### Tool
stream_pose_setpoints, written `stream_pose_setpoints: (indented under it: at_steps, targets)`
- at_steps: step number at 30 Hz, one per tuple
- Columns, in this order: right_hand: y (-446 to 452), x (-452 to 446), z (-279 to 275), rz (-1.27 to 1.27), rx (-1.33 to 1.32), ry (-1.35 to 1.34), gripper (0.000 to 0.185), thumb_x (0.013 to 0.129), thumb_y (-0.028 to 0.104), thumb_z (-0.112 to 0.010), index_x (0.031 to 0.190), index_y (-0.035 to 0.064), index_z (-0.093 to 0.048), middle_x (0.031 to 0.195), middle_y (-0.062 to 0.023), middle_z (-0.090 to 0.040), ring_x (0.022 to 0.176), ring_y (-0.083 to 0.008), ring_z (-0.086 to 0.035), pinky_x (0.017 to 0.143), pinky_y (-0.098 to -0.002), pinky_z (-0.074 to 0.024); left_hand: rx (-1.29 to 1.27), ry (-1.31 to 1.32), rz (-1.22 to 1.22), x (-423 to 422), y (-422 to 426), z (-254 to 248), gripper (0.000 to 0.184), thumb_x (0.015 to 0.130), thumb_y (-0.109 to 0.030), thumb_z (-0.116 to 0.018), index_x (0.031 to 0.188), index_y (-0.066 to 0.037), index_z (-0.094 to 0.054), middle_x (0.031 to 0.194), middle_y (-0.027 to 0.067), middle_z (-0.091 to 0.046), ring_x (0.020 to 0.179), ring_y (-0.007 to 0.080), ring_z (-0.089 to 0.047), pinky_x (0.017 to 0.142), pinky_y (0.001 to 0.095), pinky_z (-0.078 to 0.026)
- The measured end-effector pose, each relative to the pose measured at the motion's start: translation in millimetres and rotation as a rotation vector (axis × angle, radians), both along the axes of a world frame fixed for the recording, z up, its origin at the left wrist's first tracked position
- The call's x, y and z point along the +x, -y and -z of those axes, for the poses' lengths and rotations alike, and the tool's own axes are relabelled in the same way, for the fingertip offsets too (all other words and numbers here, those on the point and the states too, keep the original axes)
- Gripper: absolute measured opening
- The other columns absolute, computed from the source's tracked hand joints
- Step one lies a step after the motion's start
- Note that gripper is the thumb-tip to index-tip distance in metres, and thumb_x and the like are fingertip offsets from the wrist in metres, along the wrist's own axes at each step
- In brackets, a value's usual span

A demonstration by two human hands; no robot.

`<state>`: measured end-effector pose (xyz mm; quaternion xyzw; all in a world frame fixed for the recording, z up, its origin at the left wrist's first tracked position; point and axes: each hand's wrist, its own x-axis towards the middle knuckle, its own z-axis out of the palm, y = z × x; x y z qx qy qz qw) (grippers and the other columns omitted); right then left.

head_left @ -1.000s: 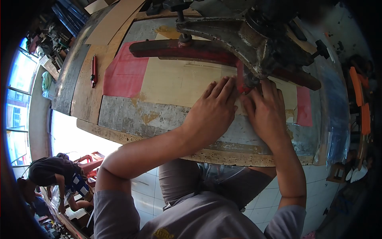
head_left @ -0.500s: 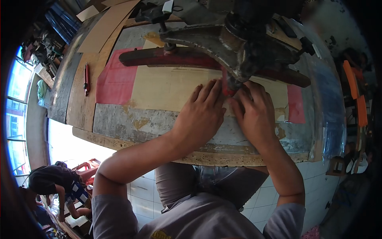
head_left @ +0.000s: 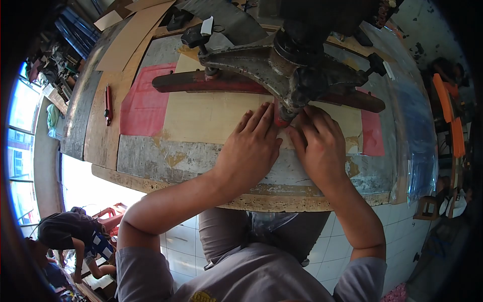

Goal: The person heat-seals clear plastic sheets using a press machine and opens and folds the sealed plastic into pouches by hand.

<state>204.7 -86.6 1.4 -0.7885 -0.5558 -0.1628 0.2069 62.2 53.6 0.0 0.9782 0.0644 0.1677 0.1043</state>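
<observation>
My left hand (head_left: 250, 146) lies palm down on a cream-coloured sheet (head_left: 196, 118), its fingers stretched forward. My right hand (head_left: 319, 143) rests on the same sheet, fingers bent slightly and their tips partly hidden behind the machine. Between the two hands stands a red-tipped part (head_left: 282, 117) of a heavy metal press (head_left: 282, 60). A long dark red bar (head_left: 221, 83) crosses above the sheet, just beyond my fingertips. Pink sheet material (head_left: 143, 108) shows at the left, and another pink piece (head_left: 372, 131) at the right.
A red utility knife (head_left: 108, 106) lies on the wooden board at left. Brown cardboard (head_left: 133, 38) is behind it. Clear plastic sheeting (head_left: 421, 146) hangs over the right edge. A person (head_left: 75, 234) bends over at lower left.
The camera view has shifted slightly, so the press appears a little further left. Both hands stay on the cream sheet in nearly the same pose.
</observation>
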Motion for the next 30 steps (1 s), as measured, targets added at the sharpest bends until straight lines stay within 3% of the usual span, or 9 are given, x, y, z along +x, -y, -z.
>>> stream_pose_setpoints:
  at_steps: [30]
  targets:
    - [-0.1,2.1,0.5,-0.006,0.024,-0.081,0.043,0.092,0.022,-0.077,0.121,-0.0088,-0.07,0.126,-0.0204,-0.068,0.115,-0.036,-0.066,0.096,-0.0439,-0.0569,-0.029,0.004,-0.013,0.8,1.4,1.9,0.05,0.105,-0.024,-0.056,0.142,0.01,-0.054,0.151,0.0307,-0.052,0.146,0.0423,-0.047,0.123,0.0521,-0.037]
